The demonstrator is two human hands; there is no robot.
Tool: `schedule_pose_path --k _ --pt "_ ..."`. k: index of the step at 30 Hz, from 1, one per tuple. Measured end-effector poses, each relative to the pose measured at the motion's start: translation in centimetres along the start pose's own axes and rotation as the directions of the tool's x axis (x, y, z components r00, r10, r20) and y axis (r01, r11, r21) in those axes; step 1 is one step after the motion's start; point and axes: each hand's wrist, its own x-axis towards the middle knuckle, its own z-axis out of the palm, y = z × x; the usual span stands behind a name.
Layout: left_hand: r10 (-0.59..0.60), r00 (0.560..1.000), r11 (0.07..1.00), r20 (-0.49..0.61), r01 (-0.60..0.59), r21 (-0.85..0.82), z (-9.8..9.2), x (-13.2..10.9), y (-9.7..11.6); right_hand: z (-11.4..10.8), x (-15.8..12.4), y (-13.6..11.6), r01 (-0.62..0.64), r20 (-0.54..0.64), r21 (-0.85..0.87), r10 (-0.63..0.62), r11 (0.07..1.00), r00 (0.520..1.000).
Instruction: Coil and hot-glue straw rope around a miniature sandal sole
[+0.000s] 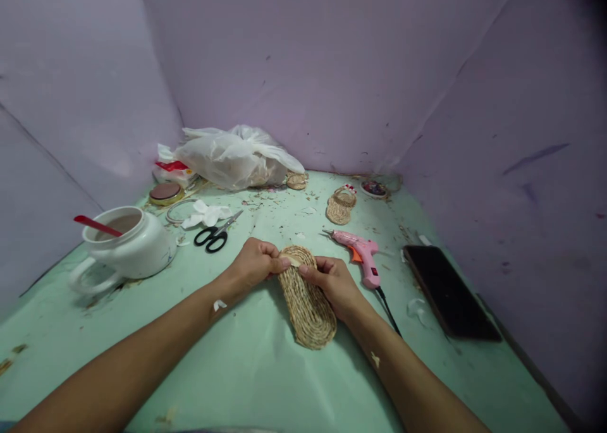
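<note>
Between my two hands is a woven straw sole (310, 306), shaped like a slipper and coiled from twisted fibre. My left hand (256, 262) pinches its upper left edge with thumb and fingers. On the other side my right hand (334, 281) grips the upper right edge, thumb on top and fingers partly hidden behind. A small pale strip (293, 260) lies across the sole between both thumbs. Right of my right hand rests a pink glue gun (358, 250) with an orange trigger, its nozzle pointing left.
Black-handled scissors (215, 234), a white fabric piece (207, 213) and a white mug (130, 246) with a red stick (97, 225) are at left. A plastic bag (237, 158) sits behind. A small woven slipper (340, 207) stands farther back; a phone (450, 291) lies right.
</note>
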Motion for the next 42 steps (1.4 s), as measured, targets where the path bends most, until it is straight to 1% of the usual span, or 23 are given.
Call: schedule_pose_path --k 3,5,7,10,12,16,18,20,22,23,24,25,26,27,28,29,30,32,35,38,42 --pt "-0.033 0.995 0.999 0.094 0.033 0.004 -0.6 -0.1 0.2 0.0 0.0 -0.1 -0.003 0.012 0.009 0.003 1.0 1.0" --pt "-0.035 0.994 0.999 0.108 0.035 -0.005 -0.9 -0.2 0.3 0.0 0.0 -0.2 -0.004 0.016 0.006 0.004 1.0 1.0" --pt "-0.011 0.998 1.0 0.065 0.012 -0.014 -0.8 -0.2 0.5 0.0 0.0 -0.1 -0.005 0.019 -0.004 0.005 1.0 1.0" --pt "0.021 1.0 1.0 -0.012 -0.021 -0.007 -0.2 -0.4 0.6 0.1 0.0 0.1 0.0 0.022 -0.016 0.001 1.0 1.0" --pt "0.033 0.999 0.999 -0.043 -0.033 0.0 0.1 -0.4 0.5 0.1 -0.1 0.2 0.004 0.029 -0.016 -0.003 1.0 1.0" --pt "0.007 0.999 1.0 -0.034 -0.007 -0.013 0.0 -0.1 0.2 0.0 -0.4 -0.4 0.006 0.095 0.003 -0.006 1.0 0.995" --pt "0.01 0.999 1.0 -0.038 -0.011 -0.022 -0.3 0.2 0.0 -0.1 -0.5 -1.0 0.032 0.131 0.024 -0.034 0.999 0.991" --pt "0.053 0.995 0.998 -0.087 -0.055 -0.017 -0.5 0.5 -0.1 -0.4 -0.5 -1.5 0.073 0.129 0.03 -0.077 0.997 0.989" --pt "0.12 0.978 0.993 -0.172 -0.122 0.002 -0.7 0.5 -0.1 -0.6 -0.3 -1.7 0.099 0.098 0.02 -0.1 0.995 0.99" --pt "0.174 0.962 0.985 -0.209 -0.17 0.037 -0.7 0.4 0.0 -0.8 -0.2 -1.6 0.101 0.083 0.015 -0.101 0.995 0.991" --pt "0.255 0.94 0.965 -0.226 -0.236 0.111 -0.7 0.2 0.0 -0.9 0.0 -1.5 0.096 0.074 0.013 -0.097 0.995 0.993" --pt "0.357 0.908 0.925 -0.217 -0.311 0.219 -0.6 0.0 0.0 -0.9 0.1 -1.3 0.094 0.07 0.016 -0.095 0.995 0.993" --pt "0.464 0.867 0.855 -0.18 -0.386 0.346 -0.5 -0.3 0.0 -0.9 0.2 -1.2 0.098 0.071 0.021 -0.1 0.995 0.993" --pt "0.559 0.819 0.76 -0.126 -0.446 0.473 -0.4 -0.6 -0.1 -0.8 0.3 -1.0 0.105 0.071 0.022 -0.106 0.994 0.992" --pt "0.634 0.77 0.651 -0.069 -0.484 0.585 -0.2 -0.9 -0.2 -0.8 0.3 -0.9 0.114 0.071 0.021 -0.115 0.993 0.991" --pt "0.685 0.728 0.553 -0.03 -0.493 0.672 0.1 -1.1 -0.3 -0.6 0.2 -0.7 0.123 0.071 0.019 -0.124 0.992 0.99" --pt "0.714 0.7 0.484 -0.016 -0.477 0.733 0.3 -1.3 -0.5 -0.5 0.2 -0.7 0.131 0.071 0.015 -0.132 0.991 0.989" --pt "0.752 0.659 0.373 -0.008 -0.415 0.83 0.8 -1.7 -0.8 -0.1 0.0 -0.6 0.144 0.075 0.009 -0.144 0.99 0.987" --pt "0.777 0.629 0.26 0.005 -0.328 0.908 1.4 -1.9 -1.1 0.3 -0.3 -0.5 0.175 0.074 -0.027 -0.172 0.984 0.982" --pt "0.801 0.599 0.203 0.023 -0.307 0.93 1.6 -1.9 -1.2 0.5 -0.4 -0.5 0.207 0.079 -0.064 -0.202 0.976 0.976" --pt "0.839 0.543 0.175 0.016 -0.297 0.939 1.6 -1.8 -1.2 0.6 -0.5 -0.4 0.202 0.106 -0.064 -0.194 0.977 0.975"
